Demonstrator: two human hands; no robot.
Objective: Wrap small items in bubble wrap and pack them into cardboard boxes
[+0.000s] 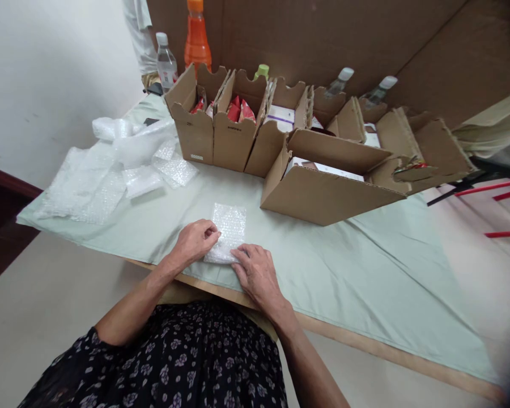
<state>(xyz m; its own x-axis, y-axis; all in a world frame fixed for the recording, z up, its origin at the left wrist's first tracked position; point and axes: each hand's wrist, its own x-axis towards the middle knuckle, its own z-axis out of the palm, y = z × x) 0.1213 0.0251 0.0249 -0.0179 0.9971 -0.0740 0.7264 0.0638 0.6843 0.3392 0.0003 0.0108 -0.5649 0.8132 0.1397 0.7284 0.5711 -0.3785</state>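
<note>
A small piece of bubble wrap (230,221) lies on the pale green tablecloth near the table's front edge. Its lower part looks folded or thicker, and whether anything is inside I cannot tell. At its left edge is my left hand (195,239), with curled fingers and the thumb and index tips pressed together; what they pinch, if anything, is too small to make out. My right hand (257,272) rests on the lower right corner of the wrap, thumb and fingers apart. A tiny dark spot shows by its fingertips.
Loose bubble wrap (93,175) is heaped at the left. Behind my hands stand several cardboard bins (233,144) holding red packets and boxes; one bin (323,195) sits crosswise in front. An orange bottle (198,42) and clear bottles (166,62) stand behind them.
</note>
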